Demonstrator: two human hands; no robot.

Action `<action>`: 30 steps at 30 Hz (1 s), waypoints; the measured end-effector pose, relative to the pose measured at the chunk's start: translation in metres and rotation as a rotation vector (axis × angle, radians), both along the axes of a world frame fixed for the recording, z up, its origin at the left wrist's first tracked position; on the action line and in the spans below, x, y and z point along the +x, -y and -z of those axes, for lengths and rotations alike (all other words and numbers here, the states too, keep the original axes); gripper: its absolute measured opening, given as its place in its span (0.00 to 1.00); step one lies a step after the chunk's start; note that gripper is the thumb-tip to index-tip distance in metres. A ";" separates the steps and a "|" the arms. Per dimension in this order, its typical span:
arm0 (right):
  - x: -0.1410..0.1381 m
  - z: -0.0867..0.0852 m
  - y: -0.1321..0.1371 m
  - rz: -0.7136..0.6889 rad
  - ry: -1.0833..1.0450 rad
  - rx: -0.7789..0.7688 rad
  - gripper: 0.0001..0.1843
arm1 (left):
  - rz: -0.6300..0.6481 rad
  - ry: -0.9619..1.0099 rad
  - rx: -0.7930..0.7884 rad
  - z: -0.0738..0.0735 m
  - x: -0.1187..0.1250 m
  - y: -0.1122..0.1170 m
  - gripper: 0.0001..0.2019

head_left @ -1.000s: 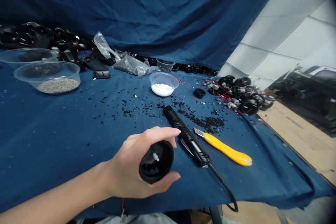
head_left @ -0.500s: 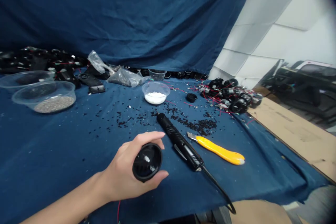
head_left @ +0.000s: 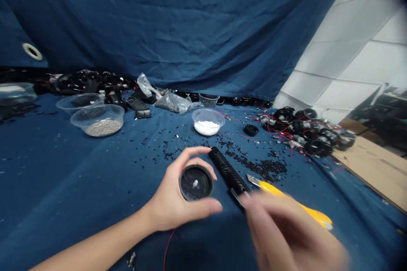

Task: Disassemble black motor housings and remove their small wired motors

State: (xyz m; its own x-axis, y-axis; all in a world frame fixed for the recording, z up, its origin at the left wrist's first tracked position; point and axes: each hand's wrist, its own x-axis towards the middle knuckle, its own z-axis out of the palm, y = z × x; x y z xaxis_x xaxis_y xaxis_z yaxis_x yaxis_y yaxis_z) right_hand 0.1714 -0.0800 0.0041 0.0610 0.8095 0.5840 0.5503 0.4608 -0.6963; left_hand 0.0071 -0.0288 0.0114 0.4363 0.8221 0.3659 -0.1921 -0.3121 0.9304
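Note:
My left hand (head_left: 171,203) is closed round a round black cup-like housing (head_left: 190,192), its open face turned towards me. A small white peg (head_left: 195,183) stands in the middle of its floor. A red wire (head_left: 167,247) hangs below that hand. My right hand (head_left: 289,237), smeared by motion, is over the rear end of a black electric screwdriver (head_left: 227,169) lying on the cloth. Whether its fingers touch or grip anything cannot be made out. A yellow utility knife (head_left: 271,188) lies partly behind the right hand, its blade exposed.
Small black bits (head_left: 267,167) are scattered over the blue cloth (head_left: 79,186). Behind stand a clear bowl of white material (head_left: 208,114) and a bowl of greyish grains (head_left: 119,114). Black wired parts (head_left: 318,142) are heaped at right, near cardboard (head_left: 375,169). A black cap (head_left: 251,130) lies nearer the middle.
My right hand has come into view from the lower right, over the screwdriver's rear. The housing in my left hand has tilted so more of its inside shows. The view has shifted left.

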 end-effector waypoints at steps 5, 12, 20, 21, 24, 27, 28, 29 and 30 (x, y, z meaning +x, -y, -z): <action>-0.044 -0.010 -0.058 -0.164 -0.679 -0.120 0.10 | 0.092 0.363 -0.565 -0.009 -0.008 -0.015 0.29; -0.041 0.004 -0.058 -0.323 -0.325 0.017 0.09 | 0.095 0.323 -0.581 -0.009 -0.010 -0.015 0.27; -0.040 0.004 -0.057 -0.362 -0.285 0.067 0.09 | 0.060 0.279 -0.447 -0.008 -0.010 -0.014 0.23; -0.040 0.004 -0.057 -0.363 -0.285 0.076 0.09 | 0.051 0.271 -0.417 -0.008 -0.010 -0.014 0.23; -0.040 0.005 -0.056 -0.370 -0.294 0.083 0.08 | 0.029 0.243 -0.337 -0.007 -0.011 -0.015 0.24; -0.040 0.003 -0.055 -0.400 -0.299 0.066 0.08 | 0.040 0.218 -0.325 -0.008 -0.010 -0.015 0.25; -0.040 0.002 -0.055 -0.410 -0.298 0.057 0.07 | 0.038 0.212 -0.336 -0.009 -0.010 -0.015 0.25; -0.041 0.001 -0.055 -0.421 -0.298 0.041 0.07 | 0.024 0.209 -0.363 -0.009 -0.010 -0.015 0.25; -0.041 0.001 -0.057 -0.436 -0.305 0.012 0.06 | 0.000 0.205 -0.412 -0.009 -0.009 -0.016 0.25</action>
